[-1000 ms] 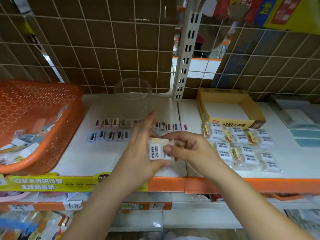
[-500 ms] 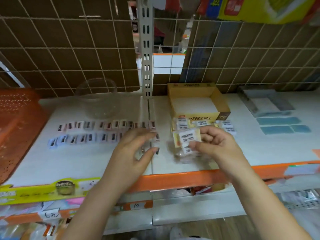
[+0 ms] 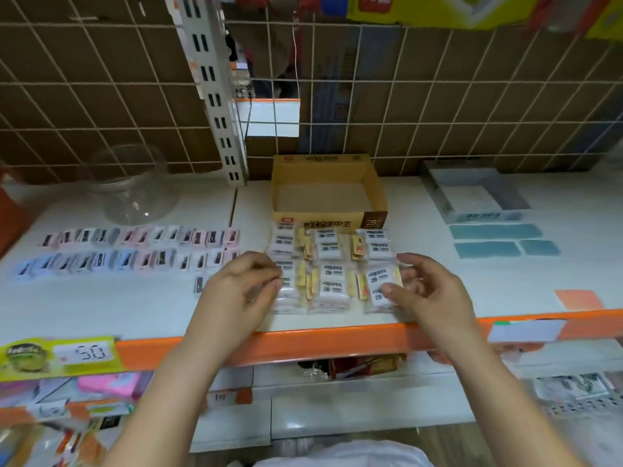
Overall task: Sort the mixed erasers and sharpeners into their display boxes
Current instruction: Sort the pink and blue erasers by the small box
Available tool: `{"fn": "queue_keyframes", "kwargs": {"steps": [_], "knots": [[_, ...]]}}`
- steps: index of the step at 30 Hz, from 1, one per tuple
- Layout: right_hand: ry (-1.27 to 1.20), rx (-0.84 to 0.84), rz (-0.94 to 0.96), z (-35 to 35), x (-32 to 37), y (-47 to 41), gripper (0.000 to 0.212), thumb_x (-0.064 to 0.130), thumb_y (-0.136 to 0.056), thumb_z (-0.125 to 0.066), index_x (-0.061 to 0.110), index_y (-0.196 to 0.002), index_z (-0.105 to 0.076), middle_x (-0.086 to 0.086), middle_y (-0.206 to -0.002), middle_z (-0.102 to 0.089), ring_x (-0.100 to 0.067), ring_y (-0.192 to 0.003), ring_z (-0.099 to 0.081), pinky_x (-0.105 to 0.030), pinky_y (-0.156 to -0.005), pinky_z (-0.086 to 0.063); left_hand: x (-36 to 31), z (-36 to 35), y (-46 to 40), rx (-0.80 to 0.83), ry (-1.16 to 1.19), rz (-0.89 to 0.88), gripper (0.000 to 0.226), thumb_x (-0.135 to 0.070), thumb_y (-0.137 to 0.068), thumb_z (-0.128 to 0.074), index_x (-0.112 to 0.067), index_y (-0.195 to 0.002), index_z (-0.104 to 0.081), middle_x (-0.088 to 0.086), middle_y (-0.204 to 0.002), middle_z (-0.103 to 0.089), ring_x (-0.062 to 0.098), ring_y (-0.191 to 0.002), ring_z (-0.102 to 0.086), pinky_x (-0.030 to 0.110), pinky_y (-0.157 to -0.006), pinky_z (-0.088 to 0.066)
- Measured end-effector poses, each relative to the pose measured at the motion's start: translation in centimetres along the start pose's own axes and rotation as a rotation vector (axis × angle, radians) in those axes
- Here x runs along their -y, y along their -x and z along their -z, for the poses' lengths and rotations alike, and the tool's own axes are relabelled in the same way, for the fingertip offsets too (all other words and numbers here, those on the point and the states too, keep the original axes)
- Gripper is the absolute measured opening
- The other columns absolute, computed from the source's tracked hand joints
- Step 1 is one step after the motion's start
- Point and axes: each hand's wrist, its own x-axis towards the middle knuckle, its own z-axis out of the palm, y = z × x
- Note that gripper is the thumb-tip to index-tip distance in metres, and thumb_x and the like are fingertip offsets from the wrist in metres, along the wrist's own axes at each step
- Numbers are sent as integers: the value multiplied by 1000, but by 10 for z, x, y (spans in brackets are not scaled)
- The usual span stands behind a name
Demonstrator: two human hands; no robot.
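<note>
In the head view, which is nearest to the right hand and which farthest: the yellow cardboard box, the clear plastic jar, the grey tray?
From the right hand:
1. Yellow cardboard box, behind the hand, slightly to its left.
2. Grey tray, behind it to the right. It is close to the box in rank, yet seems slightly farther.
3. Clear plastic jar, far left at the back, plainly farthest.

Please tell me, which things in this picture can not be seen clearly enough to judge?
- Head view, left hand: blurred by motion, so whether its fingertips touch the eraser packs is unclear.
- Sharpeners: too small and blurred to count or read.
- Orange basket: cut off by the left edge; contents unseen.
- Grey box: front label too blurred to read.
- Right hand: its fingers hide the rear of the pack it pinches.
</note>
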Motion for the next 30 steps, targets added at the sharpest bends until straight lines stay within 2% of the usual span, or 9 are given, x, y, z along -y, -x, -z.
{"fn": "queue_keyframes", "kwargs": {"steps": [2,4,7,10,14,20,26,28,30], "knots": [[174,-51,130,-2,-4,0,34,17,-75,-74,20,-106,-63,-1,-83,-57,-14,-72,-51,-11,-68,-42,0,-1,0,-12,-6,7,40,-35,-80,-48,-6,-85,-74,-7,-93,-60,2,-86,-54,-1,-81,-34],[353,-82,269,-3,-9,0,28,21,-77,-72,13,-103,-67,4,-88,-54,-13,-79,-51,-7,-69,-36,0,-1,0,-15,-6,19,38,-35,-79,-49,-7,-84,-73,-7,-92,-61,1,-86,-54,-1,-81,-34],[458,-82,314,-1,-16,-1,27,26,-81,-67,11,-103,-68,0,-100,-52,-16,-98,-48,-20,-81,-33,-2,-2,0,-20,-10,34,33,-33,-79,-53,-7,-85,-73,-7,-92,-61,2,-85,-54,-1,-80,-34],[436,-114,444,-2,-7,-1,26,25,-82,-60,7,-98,-70,-8,-98,-57,-22,-97,-50,-19,-78,-31,-5,0,0,-15,-47,24,39,-38,-81,-48,-10,-93,-72,-7,-94,-60,5,-87,-55,2,-82,-35],[396,-67,639,-19,19,-5,36,29,-80,-46,6,-94,-69,-9,-97,-61,-19,-95,-50,-22,-79,-37,-10,14,1,-70,-131,-13,39,-34,-82,-47,-7,-98,-70,1,-96,-62,8,-90,-53,5,-82,-33],[421,72,847,-77,68,-7,35,24,-79,-45,5,-98,-69,-13,-99,-63,-31,-93,-58,-28,-80,-39,0,57,24,-178,-285,22,36,-28,-84,-48,-3,-99,-68,11,-98,-64,17,-92,-53,23,-83,-39],[449,220,983,-154,111,11,36,26,-77,-42,9,-93,-69,-10,-89,-65,-32,-81,-61,-29,-72,-40,34,113,65,-259,-415,151,35,-28,-84,-48,-4,-100,-69,10,-97,-65,17,-93,-52,24,-84,-38],[432,264,1005,-183,124,19,35,26,-75,-43,8,-89,-70,-10,-86,-66,-32,-78,-62,-27,-69,-46,47,135,77,-289,-455,179,34,-26,-84,-49,-3,-100,-68,11,-95,-64,18,-93,-52,26,-83,-39],[405,333,1034,-213,139,26,36,25,-75,-43,5,-89,-69,-13,-85,-65,-35,-77,-61,-35,-71,-52,60,159,89,-325,-487,200,33,-25,-84,-49,-1,-100,-68,12,-94,-64,19,-93,-52,28,-84,-39]]}}
